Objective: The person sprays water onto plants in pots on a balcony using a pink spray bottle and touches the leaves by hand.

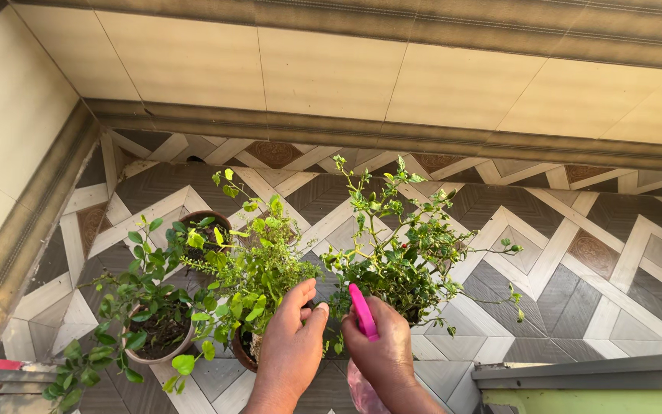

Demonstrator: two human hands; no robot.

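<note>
Down over the zigzag-patterned tiled floor [576, 253], my right hand [381, 349] grips the pink-triggered plastic spray bottle [362, 310], nozzle toward the bushy green potted plant [400, 253]; my left hand [293, 345], fingers loose, parts the small-leaved potted plant [258, 268] for access.

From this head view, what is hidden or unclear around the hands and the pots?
- Pink spray bottle: head view, the right hand covers most of it; its base is cut off by the bottom edge.
- Middle pot: the left hand and foliage hide most of it.
- Right plant: its pot is hidden by leaves and the right hand.
- Back pot: soil shaded, contents unclear.
</note>
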